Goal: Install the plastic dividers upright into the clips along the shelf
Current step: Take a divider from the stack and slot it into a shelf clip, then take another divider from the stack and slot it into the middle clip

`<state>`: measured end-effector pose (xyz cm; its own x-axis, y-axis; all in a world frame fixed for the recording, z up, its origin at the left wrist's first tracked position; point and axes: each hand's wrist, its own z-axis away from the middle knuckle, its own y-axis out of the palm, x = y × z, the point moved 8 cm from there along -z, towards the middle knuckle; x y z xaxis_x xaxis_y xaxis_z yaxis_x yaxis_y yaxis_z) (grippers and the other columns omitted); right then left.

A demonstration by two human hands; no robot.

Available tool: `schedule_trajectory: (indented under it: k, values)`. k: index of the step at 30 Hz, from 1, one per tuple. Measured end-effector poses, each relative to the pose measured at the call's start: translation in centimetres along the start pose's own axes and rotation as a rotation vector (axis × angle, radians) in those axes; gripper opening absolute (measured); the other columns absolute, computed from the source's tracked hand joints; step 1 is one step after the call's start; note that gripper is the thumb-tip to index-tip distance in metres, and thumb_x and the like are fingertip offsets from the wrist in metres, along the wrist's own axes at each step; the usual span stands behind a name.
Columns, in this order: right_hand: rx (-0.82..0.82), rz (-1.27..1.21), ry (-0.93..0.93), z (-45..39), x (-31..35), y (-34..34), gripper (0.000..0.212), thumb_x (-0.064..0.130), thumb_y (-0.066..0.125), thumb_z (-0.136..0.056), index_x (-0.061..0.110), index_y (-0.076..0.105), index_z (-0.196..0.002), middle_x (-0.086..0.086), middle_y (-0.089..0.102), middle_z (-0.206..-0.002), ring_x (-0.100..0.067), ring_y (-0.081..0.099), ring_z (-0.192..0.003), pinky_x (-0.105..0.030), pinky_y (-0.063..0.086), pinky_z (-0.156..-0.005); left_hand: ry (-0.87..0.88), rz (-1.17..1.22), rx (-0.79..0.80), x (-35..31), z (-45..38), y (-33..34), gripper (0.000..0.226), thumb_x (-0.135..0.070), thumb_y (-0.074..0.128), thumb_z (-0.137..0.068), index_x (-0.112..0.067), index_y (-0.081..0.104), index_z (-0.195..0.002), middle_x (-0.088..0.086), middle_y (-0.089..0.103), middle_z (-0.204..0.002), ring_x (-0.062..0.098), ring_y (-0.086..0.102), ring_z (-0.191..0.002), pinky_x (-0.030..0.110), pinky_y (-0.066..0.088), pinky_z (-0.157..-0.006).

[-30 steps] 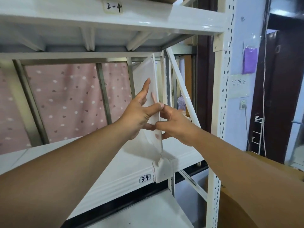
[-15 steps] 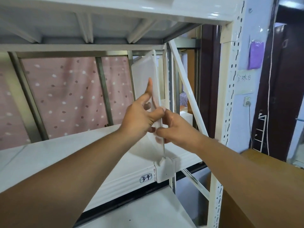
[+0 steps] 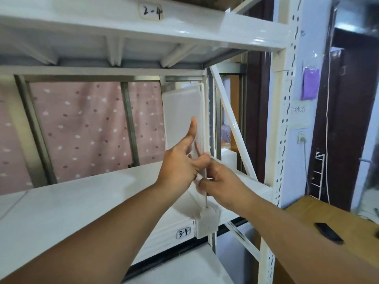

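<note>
Both hands, left hand [image 3: 180, 160] and right hand [image 3: 221, 181], pinch one divider [image 3: 182, 111] upright, its foot in the front clip [image 3: 207, 222]; seating looks nearly done; further dividers unseen.

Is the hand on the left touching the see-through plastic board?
Touching. The head view shows the left hand flat against the plastic divider, its fingers pressed on the near face and its thumb hooked over the front edge.

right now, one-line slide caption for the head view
Both hands, left hand and right hand, steady a translucent plastic divider upright in the white clip on the shelf edge.
</note>
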<state>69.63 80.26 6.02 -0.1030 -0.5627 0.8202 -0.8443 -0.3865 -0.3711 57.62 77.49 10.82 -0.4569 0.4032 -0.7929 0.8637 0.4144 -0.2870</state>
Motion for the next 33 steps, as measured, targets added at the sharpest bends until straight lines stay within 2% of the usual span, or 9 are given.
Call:
schedule_trajectory:
  k: [4,7,9,12,15,17,21,26,33]
  values:
    - [-0.054,0.01,-0.005,0.9,0.9,0.5,0.039,0.0,0.055,-0.089,0.031,0.06,-0.113,0.016,0.062,-0.077,-0.012,0.057,-0.073,-0.037,0.047,-0.07,0.003,0.027,-0.004,-1.0,1.1,-0.1,0.095,-0.022,0.081,-0.091,-0.069,0.026,-0.153,-0.004,0.063,-0.149,-0.028,0.058,-0.09,0.052,0.065,-0.094]
    - [-0.177,0.1,0.042,2.1,0.7,0.9,0.026,0.004,0.052,-0.099,0.023,0.065,-0.112,0.012,0.073,-0.087,-0.012,0.07,-0.083,-0.039,0.057,-0.08,-0.078,0.082,0.046,-0.3,2.4,0.5,0.091,-0.021,0.079,-0.092,-0.06,0.029,-0.157,0.007,0.055,-0.16,0.018,0.059,-0.138,0.052,0.065,-0.094]
    - [-0.244,0.178,0.074,2.9,1.1,0.9,0.025,0.006,0.052,-0.101,0.02,0.069,-0.114,0.004,0.076,-0.092,-0.011,0.072,-0.088,-0.036,0.058,-0.086,-0.161,0.176,0.092,0.8,3.3,0.5,0.083,-0.019,0.077,-0.094,-0.051,0.036,-0.159,0.005,0.056,-0.155,0.027,0.059,-0.139,0.051,0.064,-0.094]
    - [-0.436,0.228,0.06,4.5,3.4,-0.8,0.037,0.013,0.057,-0.102,0.026,0.064,-0.136,0.008,0.077,-0.102,-0.005,0.069,-0.088,-0.029,0.056,-0.089,-0.27,0.249,0.086,2.9,4.2,-1.8,0.053,-0.025,0.074,-0.097,-0.03,0.062,-0.148,0.008,0.067,-0.135,0.021,0.066,-0.122,0.051,0.062,-0.094]
    - [-0.717,0.623,-0.085,6.4,8.3,-2.0,0.046,0.025,0.062,-0.099,0.024,0.058,-0.145,0.003,0.072,-0.127,-0.018,0.07,-0.103,-0.038,0.056,-0.095,-0.252,0.042,0.024,4.8,4.5,-7.0,0.045,-0.039,0.077,-0.094,-0.028,0.07,-0.137,0.003,0.066,-0.144,0.019,0.062,-0.131,0.052,0.055,-0.107]
    - [-0.765,0.829,-0.266,6.7,11.7,-0.3,0.046,0.024,0.062,-0.097,0.017,0.059,-0.143,-0.004,0.065,-0.142,-0.027,0.063,-0.128,-0.041,0.043,-0.111,-0.221,-0.149,-0.003,5.4,4.4,-10.8,0.053,-0.048,0.077,-0.092,-0.027,0.068,-0.14,0.001,0.063,-0.15,0.022,0.059,-0.136,0.042,0.048,-0.113]
    - [-0.525,0.974,-0.416,4.1,14.3,6.1,0.052,0.034,0.052,-0.097,0.015,0.055,-0.146,-0.004,0.057,-0.152,-0.029,0.041,-0.148,-0.049,0.026,-0.124,-0.216,-0.409,-0.02,5.9,4.3,-18.0,0.063,-0.057,0.074,-0.089,-0.025,0.065,-0.143,0.0,0.066,-0.148,0.024,0.064,-0.13,0.029,0.048,-0.098]
    - [-0.044,0.971,-0.139,-2.4,13.0,15.1,0.08,0.049,0.054,-0.099,0.019,0.017,-0.163,-0.005,0.018,-0.172,-0.036,0.004,-0.159,-0.05,0.021,-0.125,-0.298,-0.616,0.097,7.2,6.3,-26.2,0.061,-0.044,0.07,-0.093,-0.028,0.058,-0.15,0.002,0.054,-0.16,0.025,0.058,-0.134,0.026,0.043,-0.098]
    - [0.252,0.71,0.08,-7.2,12.8,25.3,0.091,0.062,0.06,-0.094,0.019,0.02,-0.163,-0.008,0.041,-0.163,-0.034,0.035,-0.149,-0.041,0.037,-0.115,-0.458,-0.829,0.059,8.2,10.3,-39.0,0.072,-0.047,0.066,-0.096,-0.03,0.042,-0.161,0.003,0.042,-0.168,0.03,0.046,-0.148,0.033,0.042,-0.117]
